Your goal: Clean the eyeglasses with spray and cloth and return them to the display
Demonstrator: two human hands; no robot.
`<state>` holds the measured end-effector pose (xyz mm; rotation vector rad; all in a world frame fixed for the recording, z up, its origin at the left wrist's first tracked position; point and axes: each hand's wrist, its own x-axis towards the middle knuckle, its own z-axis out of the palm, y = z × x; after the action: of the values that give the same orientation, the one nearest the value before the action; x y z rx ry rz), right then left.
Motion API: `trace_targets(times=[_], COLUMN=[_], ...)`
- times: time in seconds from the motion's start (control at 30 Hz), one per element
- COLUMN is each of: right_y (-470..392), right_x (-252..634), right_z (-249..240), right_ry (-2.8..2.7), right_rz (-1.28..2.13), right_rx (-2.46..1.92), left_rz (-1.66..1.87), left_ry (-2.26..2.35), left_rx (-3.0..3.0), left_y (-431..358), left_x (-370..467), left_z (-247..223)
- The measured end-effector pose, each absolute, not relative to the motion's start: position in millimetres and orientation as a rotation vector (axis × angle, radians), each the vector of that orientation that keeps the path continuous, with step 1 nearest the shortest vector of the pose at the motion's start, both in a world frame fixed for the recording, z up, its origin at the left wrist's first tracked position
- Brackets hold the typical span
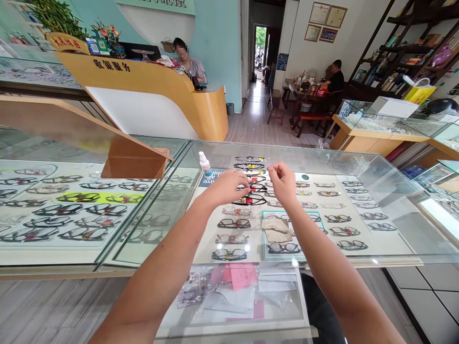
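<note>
Above the glass counter [168,191], my left hand [227,186] is curled with its fingers together. Its fingertips overlap the left end of a pair of black eyeglasses [257,188]; whether they grip it I cannot tell. My right hand [283,181] is closed in a pinch just right of the same column of glasses, and anything between its fingertips is too small to make out. Dark-framed eyeglasses [249,166] lie beyond the hands. A white spray bottle [205,165] stands left of them. Nearer me, a beige cloth [278,230] lies between my forearms.
Rows of eyeglasses [231,254] fill the display. A brown wooden board [132,157] leans on the left counter. Below, an open drawer [234,329] holds plastic bags and pink papers [240,276]. One person sits behind the cashier desk [211,112], another at a far table.
</note>
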<state>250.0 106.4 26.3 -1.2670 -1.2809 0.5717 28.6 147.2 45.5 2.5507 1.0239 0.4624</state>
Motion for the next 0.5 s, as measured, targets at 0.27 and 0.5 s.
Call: trace_targets(times=[0.27, 0.5], right_y=[105, 104], right_x=[250, 251], right_z=[27, 30], right_ry=[-1.315, -1.269], right_rz=[0.526, 0.509], right_rx=[-1.289, -1.298], left_rz=[0.391, 0.43], left_ry=[1.04, 1.036], left_rx=[2.53, 2.491], left_y=[150, 149], left_x=[32, 33], left_z=[33, 36])
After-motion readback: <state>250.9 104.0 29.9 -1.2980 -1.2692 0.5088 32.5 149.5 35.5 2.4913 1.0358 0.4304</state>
